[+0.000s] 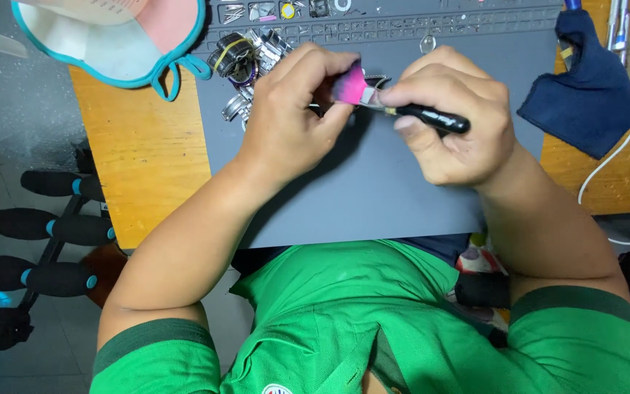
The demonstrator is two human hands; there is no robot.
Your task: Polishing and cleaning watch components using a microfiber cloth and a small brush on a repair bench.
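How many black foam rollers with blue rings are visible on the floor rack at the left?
3: the top roller near the table edge, the middle roller below it, and the bottom roller. More may be hidden.

Head view, looking down. The right hand (450, 117) pinches a small brush (395, 106) — pink bristles, black handle — its bristles touching a part that the left hand (293, 120) closes around; that part is mostly hidden. Both hands hover over a grey mat (373, 197) on the wooden worktop (147, 160). Metal watch parts (246, 62) lie just beside the left hand — a navy cloth (585, 80) lies at the right.
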